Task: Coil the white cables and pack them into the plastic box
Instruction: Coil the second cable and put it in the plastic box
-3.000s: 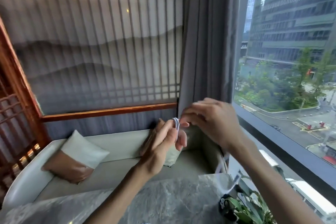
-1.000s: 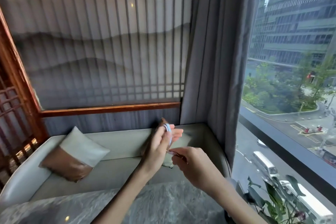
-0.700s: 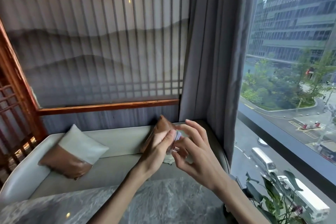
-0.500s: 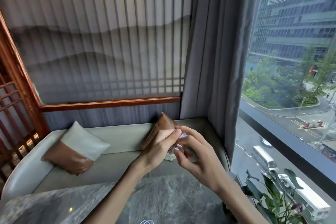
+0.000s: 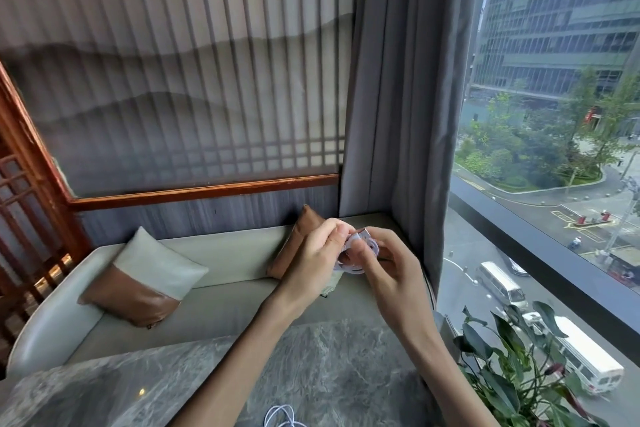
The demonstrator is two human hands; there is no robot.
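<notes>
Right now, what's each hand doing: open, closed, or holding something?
Left hand: grips the coiled white cable.
Right hand: pinches the same coil.

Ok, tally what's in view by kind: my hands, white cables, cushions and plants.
Hands: 2, left hand and right hand.
White cables: 2, coiled cable held by both hands, loose cable on the table.
Cushions: 2, left cushion, right cushion.
Plants: 1, leafy plant.
Total: 7.

Two hands [image 5: 311, 260] [image 5: 393, 276], two white cables [image 5: 360, 253] [image 5: 280, 418], two cushions [image 5: 145, 281] [image 5: 294, 243], one plant [image 5: 512, 367], one table [image 5: 329, 374].
</notes>
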